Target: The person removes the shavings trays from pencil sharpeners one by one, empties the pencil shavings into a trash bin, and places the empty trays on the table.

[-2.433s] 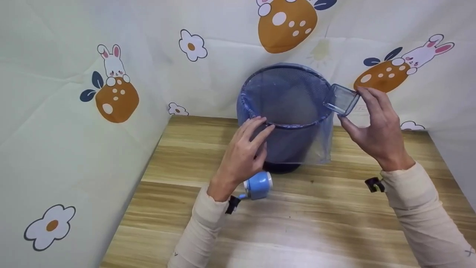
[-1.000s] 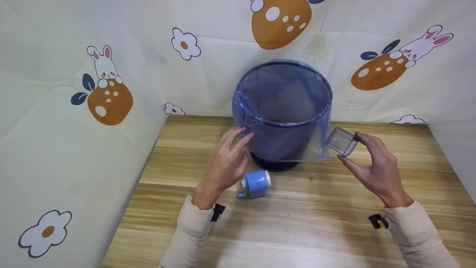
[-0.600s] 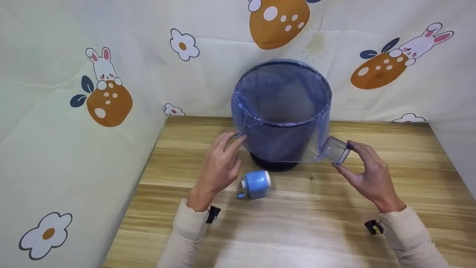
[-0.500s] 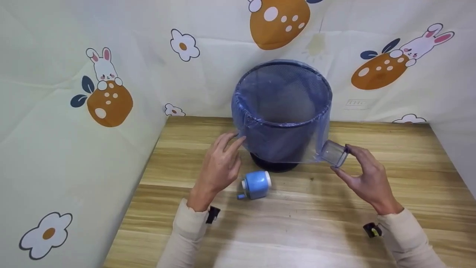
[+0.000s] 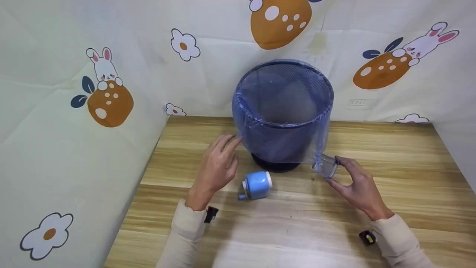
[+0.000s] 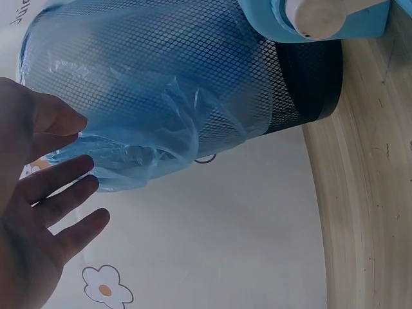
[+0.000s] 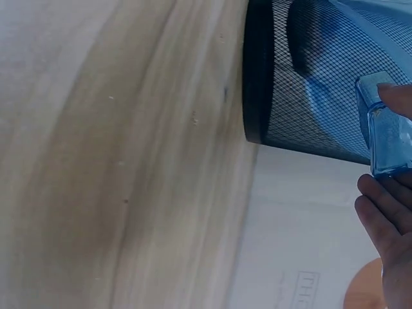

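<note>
A dark mesh waste bin [image 5: 275, 145] lined with a translucent blue bag [image 5: 256, 128] stands near the back wall. My right hand [image 5: 359, 188] pinches a small clear plastic shavings box [image 5: 329, 167] between thumb and fingers, low at the bin's right side. In the right wrist view the shavings box [image 7: 389, 135] overlaps the mesh, and it looks see-through. My left hand [image 5: 215, 163] hovers left of the bin, fingers loosely bent, fingertips close to the bag's overhang. A blue crank pencil sharpener [image 5: 257, 185] lies in front of the bin, handle toward the left.
The bin and sharpener are on a wood-grain tabletop [image 5: 290, 230]. Pale fabric walls [image 5: 208, 85] printed with rabbits and flowers close it in at the back and both sides.
My right hand has brought the shavings box from beside the bin's rim down and leftward toward the tabletop. My left hand has come off the rim, moving down and left.
</note>
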Demonstrator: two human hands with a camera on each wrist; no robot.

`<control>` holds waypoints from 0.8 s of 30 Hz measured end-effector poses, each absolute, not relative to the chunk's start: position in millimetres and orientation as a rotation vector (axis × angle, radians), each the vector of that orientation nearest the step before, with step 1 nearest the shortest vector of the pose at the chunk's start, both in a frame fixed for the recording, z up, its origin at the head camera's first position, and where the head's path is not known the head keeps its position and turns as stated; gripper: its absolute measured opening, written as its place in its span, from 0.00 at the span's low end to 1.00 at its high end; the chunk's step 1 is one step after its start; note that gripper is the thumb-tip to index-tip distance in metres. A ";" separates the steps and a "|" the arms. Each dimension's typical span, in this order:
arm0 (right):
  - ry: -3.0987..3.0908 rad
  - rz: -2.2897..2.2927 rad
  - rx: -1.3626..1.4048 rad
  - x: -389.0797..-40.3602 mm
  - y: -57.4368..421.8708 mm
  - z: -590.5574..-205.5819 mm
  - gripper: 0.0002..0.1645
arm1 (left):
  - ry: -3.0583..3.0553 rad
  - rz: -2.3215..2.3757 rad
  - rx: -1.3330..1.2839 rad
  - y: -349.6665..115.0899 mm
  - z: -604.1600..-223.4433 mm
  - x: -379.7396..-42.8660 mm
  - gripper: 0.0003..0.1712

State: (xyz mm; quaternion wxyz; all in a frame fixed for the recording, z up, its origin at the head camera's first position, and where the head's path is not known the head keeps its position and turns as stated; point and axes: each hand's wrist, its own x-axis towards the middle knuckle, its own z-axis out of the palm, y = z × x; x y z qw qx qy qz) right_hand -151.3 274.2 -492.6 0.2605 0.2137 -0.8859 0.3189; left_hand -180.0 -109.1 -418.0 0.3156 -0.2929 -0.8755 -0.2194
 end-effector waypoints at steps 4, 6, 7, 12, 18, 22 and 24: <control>-2.439 0.877 0.614 -151.3 272.4 -500.3 0.38 | -2.297 -0.563 -0.765 -110.6 -419.5 -180.8 0.22; -2.453 0.874 0.629 -151.1 271.4 -504.3 0.39 | -2.304 -0.561 -0.763 -111.1 -420.1 -181.0 0.22; -2.460 0.876 0.640 -150.9 270.8 -506.0 0.39 | -2.310 -0.562 -0.762 -111.4 -420.4 -181.0 0.22; -2.527 0.879 0.652 -148.5 267.8 -514.5 0.41 | -2.358 -0.549 -0.742 -114.0 -422.9 -180.0 0.23; -2.608 0.932 0.607 -145.0 264.1 -520.6 0.41 | -2.381 -0.540 -0.735 -117.0 -427.1 -179.8 0.22; -2.632 0.945 0.623 -144.8 262.1 -523.7 0.40 | -2.394 -0.548 -0.747 -119.2 -430.0 -180.5 0.20; -2.635 0.952 0.631 -144.9 261.6 -525.0 0.40 | -2.401 -0.552 -0.751 -120.3 -431.5 -181.0 0.20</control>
